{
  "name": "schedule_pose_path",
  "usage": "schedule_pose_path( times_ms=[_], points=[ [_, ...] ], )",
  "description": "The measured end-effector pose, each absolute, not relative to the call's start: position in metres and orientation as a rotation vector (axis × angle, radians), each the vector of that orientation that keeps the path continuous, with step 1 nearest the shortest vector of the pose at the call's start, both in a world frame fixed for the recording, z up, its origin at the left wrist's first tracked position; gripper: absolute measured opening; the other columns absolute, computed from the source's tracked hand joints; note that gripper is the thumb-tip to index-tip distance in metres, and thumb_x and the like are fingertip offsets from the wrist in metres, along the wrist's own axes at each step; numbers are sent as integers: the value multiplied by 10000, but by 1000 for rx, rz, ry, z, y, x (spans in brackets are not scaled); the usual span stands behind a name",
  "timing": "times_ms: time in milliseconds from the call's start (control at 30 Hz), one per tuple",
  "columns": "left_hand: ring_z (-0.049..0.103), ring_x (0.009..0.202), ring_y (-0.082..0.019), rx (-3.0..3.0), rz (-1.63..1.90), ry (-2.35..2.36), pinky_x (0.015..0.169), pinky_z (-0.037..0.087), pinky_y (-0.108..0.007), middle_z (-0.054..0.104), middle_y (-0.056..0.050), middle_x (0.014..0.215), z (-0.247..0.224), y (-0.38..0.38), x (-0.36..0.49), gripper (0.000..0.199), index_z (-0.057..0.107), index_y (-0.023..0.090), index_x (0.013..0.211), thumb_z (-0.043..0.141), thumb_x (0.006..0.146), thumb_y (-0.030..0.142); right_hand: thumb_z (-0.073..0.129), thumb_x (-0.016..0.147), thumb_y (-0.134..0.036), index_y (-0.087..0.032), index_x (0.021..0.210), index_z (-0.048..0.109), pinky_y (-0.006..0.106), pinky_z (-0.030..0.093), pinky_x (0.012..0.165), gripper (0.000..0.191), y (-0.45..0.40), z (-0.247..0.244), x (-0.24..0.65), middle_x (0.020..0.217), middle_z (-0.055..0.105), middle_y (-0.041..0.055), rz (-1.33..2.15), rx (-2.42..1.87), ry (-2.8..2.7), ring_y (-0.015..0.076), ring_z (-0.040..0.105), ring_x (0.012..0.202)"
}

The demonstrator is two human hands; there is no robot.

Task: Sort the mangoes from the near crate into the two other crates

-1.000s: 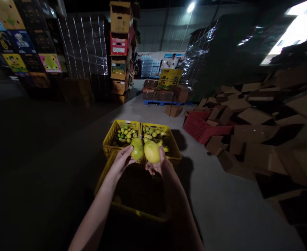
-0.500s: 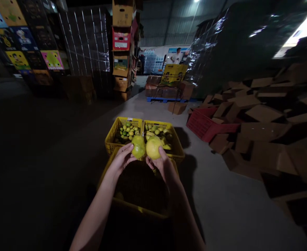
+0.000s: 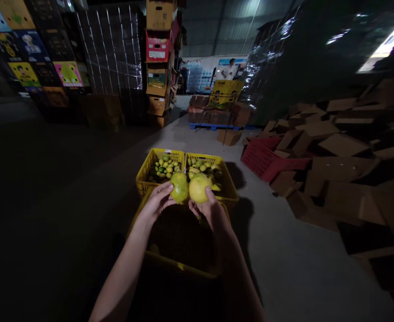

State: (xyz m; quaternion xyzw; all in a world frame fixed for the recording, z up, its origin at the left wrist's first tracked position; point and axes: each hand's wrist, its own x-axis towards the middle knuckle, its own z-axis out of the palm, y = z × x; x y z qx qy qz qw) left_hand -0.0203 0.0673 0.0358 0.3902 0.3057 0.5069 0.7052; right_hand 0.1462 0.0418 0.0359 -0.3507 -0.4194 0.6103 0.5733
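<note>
My left hand (image 3: pixel 157 200) is closed around a green-yellow citrus fruit (image 3: pixel 179 188), thumb on its near side. In my right hand (image 3: pixel 213 209) is a rounder, paler yellow citrus fruit (image 3: pixel 199 188). Both fruits are held up side by side, nearly touching, above the far end of a dark-bottomed yellow crate (image 3: pixel 180 267). Beyond them stand two more yellow crates: the left crate (image 3: pixel 143 172) has several small green and yellow fruits (image 3: pixel 165 166) in it, and the right crate (image 3: pixel 231 190) has larger yellowish fruits (image 3: pixel 203 167).
A red crate (image 3: pixel 262 163) lies tipped at a heap of cardboard boxes (image 3: pixel 344 170) on the right. Farther back, a blue pallet (image 3: pixel 212 127) bears boxes, near a tall box stack (image 3: pixel 158 49). A person (image 3: pixel 229 69) stands behind it. Wrapped pallet loads rise on both sides.
The view has shifted slightly. Both hands keep hold of their fruits in nearly the same pose, with no visible letting go.
</note>
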Motion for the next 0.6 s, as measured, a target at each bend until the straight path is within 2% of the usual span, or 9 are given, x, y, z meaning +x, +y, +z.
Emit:
schedule_pose_path(
  times_ms=[100,167,233,300,400,600],
  points=[
    [674,833,-203,910,1175,686,711,540,-268,705,-80,917,37,67,-18,519,673,157,1037,792,612,429,527,819,-534,-211,960,521,258,354,450,353,38,41,145,702,604,3,1325,-859,-1062,126,503,528],
    [652,905,-199,995,1283,698,781,519,-270,687,-66,974,36,67,-16,512,654,174,1040,815,597,371,617,790,-444,-232,1014,484,248,392,479,336,36,43,143,765,612,-9,1179,-915,-1116,108,507,541],
    [627,959,-190,1124,1404,721,840,494,-271,663,-51,1031,35,68,-16,549,621,198,1069,836,575,306,726,703,-341,-251,1065,433,244,440,516,474,36,43,141,830,616,-10,1034,-971,-1130,106,532,575],
    [608,992,-201,1281,1507,752,868,486,-297,638,-55,1073,34,69,-17,612,586,215,1113,844,563,288,788,612,-275,-255,1086,392,269,503,591,618,38,40,138,913,625,17,918,-978,-1130,142,596,688],
    [561,1073,-241,1596,1661,846,929,460,-372,594,-83,1122,34,71,-23,596,599,213,1108,839,572,317,792,581,-262,-253,1070,373,342,549,721,644,43,33,134,999,623,58,768,-948,-1168,198,635,846],
    [529,1105,-233,1911,1700,871,998,407,-398,570,-77,1129,36,69,-30,501,639,245,1099,810,631,302,769,609,-289,-251,1064,394,359,546,777,591,47,27,129,1044,584,67,593,-966,-1222,206,616,917]
  ],
)
